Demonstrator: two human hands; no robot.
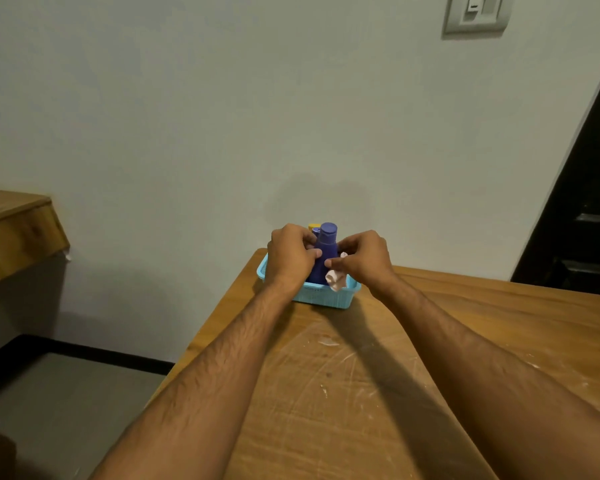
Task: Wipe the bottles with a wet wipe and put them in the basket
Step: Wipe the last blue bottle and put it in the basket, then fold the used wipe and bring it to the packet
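Head view: my left hand (291, 254) grips the purple bottle (324, 252) from its left side, fingers curled round it, thumb on the near face. The bottle stands upright in the blue basket (326, 296) at the far left corner of the wooden table (378, 375). My right hand (362, 259) pinches a crumpled wet wipe (336, 279) just right of the bottle. A yellow cap (313, 225) shows behind.
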